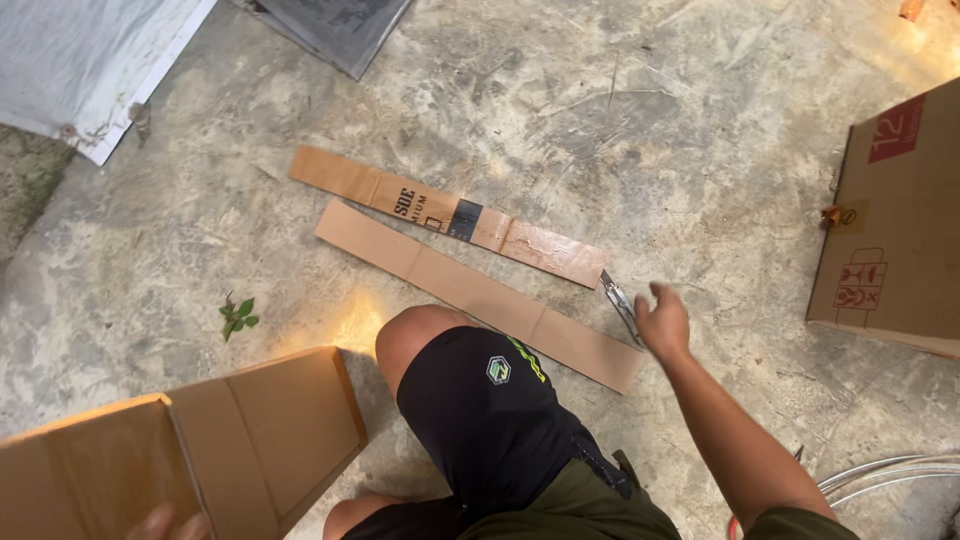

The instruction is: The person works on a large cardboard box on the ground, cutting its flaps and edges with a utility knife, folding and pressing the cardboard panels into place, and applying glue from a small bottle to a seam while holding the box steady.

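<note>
I crouch on a concrete floor with one bare knee (pixel 415 335) forward. My right hand (pixel 662 322) reaches out over a metal utility knife (pixel 620 303) lying on the ground; its fingers are apart and just above the knife's near end. Two long cardboard strips lie ahead: a printed one (pixel 440 212) farther off and a plain one (pixel 470 290) closer to my knee. My left hand (pixel 165 523) shows only at the bottom edge, its fingers against a large folded cardboard sheet (pixel 200 450) that stands tilted at my left.
A big cardboard box (pixel 895 230) stands at the right. A white sheet (pixel 90 60) and a dark panel (pixel 335 25) lie at the top left. A small green weed (pixel 238 317) grows from the concrete. Pale hose loops (pixel 880 475) lie at the bottom right.
</note>
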